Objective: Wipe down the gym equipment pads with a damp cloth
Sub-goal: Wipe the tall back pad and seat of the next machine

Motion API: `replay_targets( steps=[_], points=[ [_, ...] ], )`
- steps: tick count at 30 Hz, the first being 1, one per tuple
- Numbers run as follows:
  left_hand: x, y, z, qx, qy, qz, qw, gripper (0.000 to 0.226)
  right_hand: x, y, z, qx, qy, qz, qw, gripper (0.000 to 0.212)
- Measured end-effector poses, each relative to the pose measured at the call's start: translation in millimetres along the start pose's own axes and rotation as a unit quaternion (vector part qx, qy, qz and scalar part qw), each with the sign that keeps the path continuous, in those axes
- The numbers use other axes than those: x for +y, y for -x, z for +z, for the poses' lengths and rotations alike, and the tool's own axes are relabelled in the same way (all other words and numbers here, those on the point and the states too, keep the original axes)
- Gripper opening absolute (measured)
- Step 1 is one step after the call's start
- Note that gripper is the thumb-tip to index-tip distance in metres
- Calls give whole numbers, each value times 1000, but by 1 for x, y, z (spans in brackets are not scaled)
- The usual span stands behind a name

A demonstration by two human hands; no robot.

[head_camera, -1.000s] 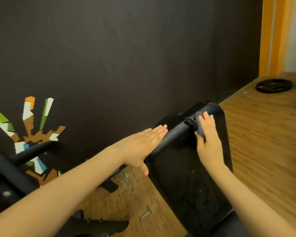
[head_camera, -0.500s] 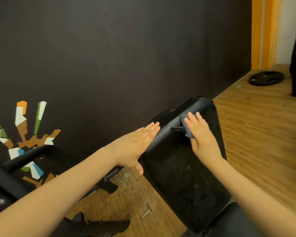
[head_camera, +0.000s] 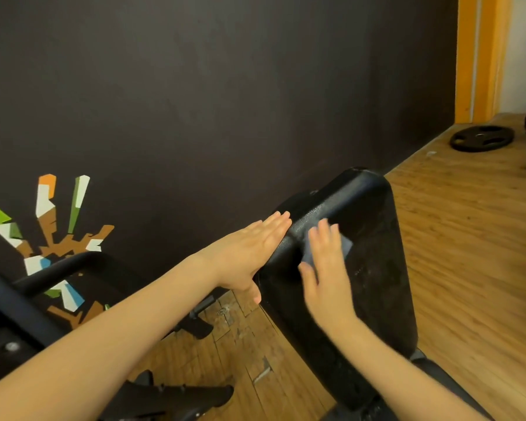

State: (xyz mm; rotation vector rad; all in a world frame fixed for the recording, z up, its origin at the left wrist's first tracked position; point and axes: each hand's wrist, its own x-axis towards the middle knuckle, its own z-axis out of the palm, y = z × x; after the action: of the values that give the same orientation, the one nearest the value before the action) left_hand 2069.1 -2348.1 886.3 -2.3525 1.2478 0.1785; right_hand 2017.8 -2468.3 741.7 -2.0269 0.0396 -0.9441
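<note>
The damp cloth [head_camera: 345,246] is a small blue-grey rag, mostly hidden beneath the right hand [head_camera: 327,268], which presses it flat with straight, slightly spread fingers against the upper face of the black back pad [head_camera: 374,268]. It looks thin, soft and limp, so it will likely bunch or slip out unless the palm keeps it pinned; flat pressure from above seems a better hold than a pinch. The right hand is blurred, so exactly how much cloth sits under it is hard to tell.

The pad itself is upholstered in pebbled vinyl, tilted away from the person, firm with some give, probably slick once wet. It appears fixed to a heavy frame and not something to lift. The left hand [head_camera: 249,253] lies open, fingers straight and together, braced against the pad's left edge, just beside the right hand, the two apart with the pad's rounded corner between them.

Beyond the left hand stands a dark wall [head_camera: 225,101] with a painted mural [head_camera: 52,238]; far past the right hand a weight plate [head_camera: 482,138] lies on the wooden floor [head_camera: 468,253]
</note>
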Motion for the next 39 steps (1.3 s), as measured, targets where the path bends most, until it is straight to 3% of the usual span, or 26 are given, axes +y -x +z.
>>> replay_targets(
  steps=[4,7,9,12,14,18,22,26,29,34,37,39],
  points=[
    [1,0,-1,0,5,-9,1000,133,2,28,-1,-125,181,-208,953,69],
    [3,1,-2,0,1,-12,1000,134,34,7,-20,-152,218,-274,924,81],
    [4,1,-2,-6,-6,-15,1000,135,50,-12,-33,-119,208,-214,947,80],
    [3,0,-3,-13,4,-24,1000,135,40,-24,-37,-65,135,-26,988,75],
    [4,1,-4,-14,3,-26,1000,136,17,-12,-23,-49,74,5,996,71],
    [6,2,-5,-15,6,-28,999,133,-17,26,7,-83,97,-154,980,57],
    [8,1,-6,-21,-19,-38,999,134,1,20,6,-89,119,-215,965,49],
    [10,1,-6,-23,-28,-47,998,134,25,32,-2,-125,152,-242,950,49],
    [10,2,-5,-20,-24,-46,998,135,16,37,-2,-113,150,-232,955,67],
    [8,1,-5,-18,-15,-43,999,132,7,33,10,-93,146,-313,934,55],
    [8,1,-4,-25,-10,-43,999,134,39,29,0,-149,186,-330,913,76],
    [7,1,-5,-19,10,-45,999,134,56,18,-12,-139,212,-289,923,85]
  ],
)
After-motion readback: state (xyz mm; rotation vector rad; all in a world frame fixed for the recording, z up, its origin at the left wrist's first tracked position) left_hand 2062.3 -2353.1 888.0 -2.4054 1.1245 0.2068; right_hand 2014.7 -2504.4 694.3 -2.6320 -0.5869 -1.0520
